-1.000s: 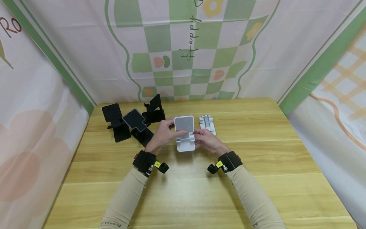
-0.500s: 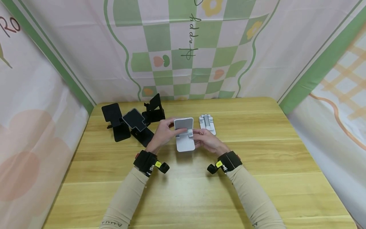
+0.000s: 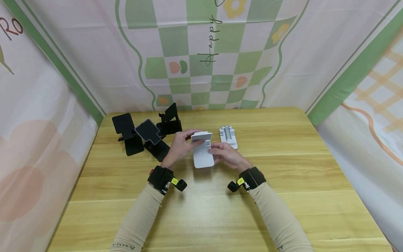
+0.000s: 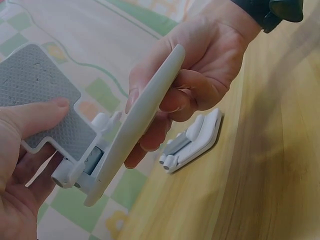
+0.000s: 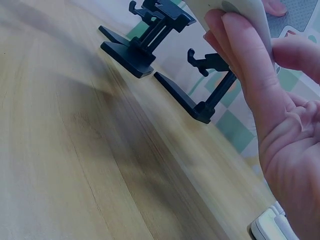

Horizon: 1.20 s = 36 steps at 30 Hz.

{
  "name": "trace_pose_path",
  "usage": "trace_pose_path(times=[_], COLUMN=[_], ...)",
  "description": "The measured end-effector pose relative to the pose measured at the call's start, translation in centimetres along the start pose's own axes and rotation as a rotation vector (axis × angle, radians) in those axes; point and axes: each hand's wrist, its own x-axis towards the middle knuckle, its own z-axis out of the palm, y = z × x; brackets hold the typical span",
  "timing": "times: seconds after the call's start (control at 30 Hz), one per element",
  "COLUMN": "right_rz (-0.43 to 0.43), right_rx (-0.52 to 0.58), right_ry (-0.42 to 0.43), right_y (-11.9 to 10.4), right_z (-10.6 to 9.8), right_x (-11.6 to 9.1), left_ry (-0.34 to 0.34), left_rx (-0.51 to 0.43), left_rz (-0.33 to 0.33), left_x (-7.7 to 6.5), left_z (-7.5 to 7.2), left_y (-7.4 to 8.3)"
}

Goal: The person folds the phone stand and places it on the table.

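A white phone stand (image 3: 203,157) is held up over the middle of the table, between both hands. My left hand (image 3: 180,147) grips its upper plate, with the thumb lying across the grey textured pad (image 4: 40,85) in the left wrist view. On the other side, my right hand (image 3: 231,155) pinches the flat base plate (image 4: 137,125) between thumb and fingers. The upper plate leans forward over the base at the hinge. Behind the right hand, a second white phone stand (image 3: 228,136) lies folded flat on the table.
Several black phone stands (image 3: 127,134) stand unfolded in a group at the back left, close to the left hand. The wooden table (image 3: 299,168) ends at the back against a green-and-white checked cloth (image 3: 201,84), with cloth on both sides too.
The upper plate of the held white phone stand has tipped forward toward its base, so its grey pad now shows only narrowly in the head view. Both hands have stayed nearly in place.
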Motion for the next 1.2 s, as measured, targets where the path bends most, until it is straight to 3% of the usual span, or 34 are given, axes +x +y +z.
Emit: trace_pose_path(times=[0.43,0.53,0.73,1.2], right_rz=[-0.008,-0.003,0.006,0.007], right_rx=[-0.005,0.002,-0.002,0.003], right_ry=[-0.014,-0.009,0.012,0.122], right_y=[0.0,0.0,0.1,1.1], right_z=[0.2,0.2,0.3,-0.5], right_x=[0.0,0.1,0.2,0.4], left_ry=[0.022,0.037,0.049,0.058], left_rx=[-0.001,0.003,0.097,0.554], left_rz=[0.000,0.025,0.160,0.493], left_x=[-0.2,-0.2,-0.2,0.6], left_z=[0.1,0.2,0.2,-0.5], left_y=[-0.2,-0.2,0.0,2.4])
